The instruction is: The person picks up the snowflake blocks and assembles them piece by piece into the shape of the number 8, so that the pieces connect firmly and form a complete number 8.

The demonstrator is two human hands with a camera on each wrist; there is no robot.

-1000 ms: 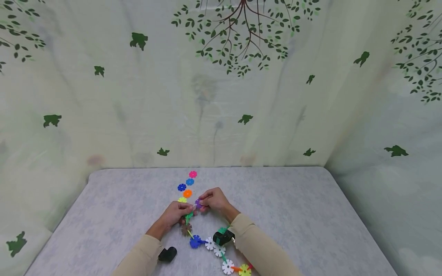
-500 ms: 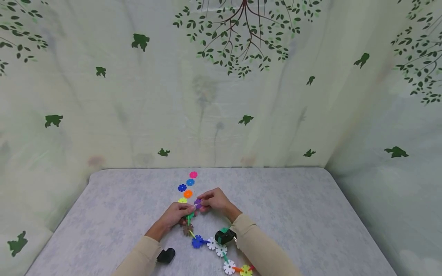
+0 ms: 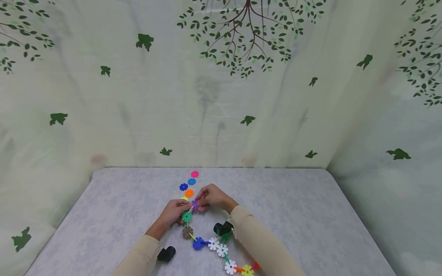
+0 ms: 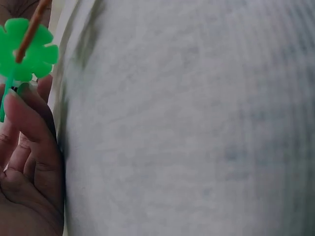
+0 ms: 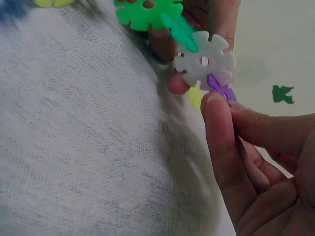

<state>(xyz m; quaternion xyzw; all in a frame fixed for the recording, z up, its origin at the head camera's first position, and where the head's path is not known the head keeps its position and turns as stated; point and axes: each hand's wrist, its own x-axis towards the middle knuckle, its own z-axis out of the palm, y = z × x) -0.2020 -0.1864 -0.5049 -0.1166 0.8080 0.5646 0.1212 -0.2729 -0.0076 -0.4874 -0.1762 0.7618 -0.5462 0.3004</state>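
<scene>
In the head view, my left hand [image 3: 172, 212] grips the upper end of a chain of slotted plastic snowflake discs. My right hand [image 3: 215, 197] pinches a purple snowflake disc [image 3: 195, 205] right beside it. Seen from the right wrist, the purple disc [image 5: 222, 89] is set edge-on in a slot of a white disc [image 5: 204, 60]. A teal disc [image 5: 180, 32] and a green disc [image 5: 147, 11] follow on the chain. From the left wrist, a green disc [image 4: 29, 49] stands above my left fingertips, with a brown piece in front of it.
The chain runs down past a brown disc [image 3: 187, 233], a blue disc [image 3: 198, 243] and several others towards the front edge. Loose discs, including orange [image 3: 188, 193] and pink [image 3: 195, 174], lie in a line on the grey table [image 3: 293, 214] beyond my hands.
The green disc near my left hand has turned to show its flat face. My right hand and the purple disc have shifted slightly left. The head view has moved a little.
</scene>
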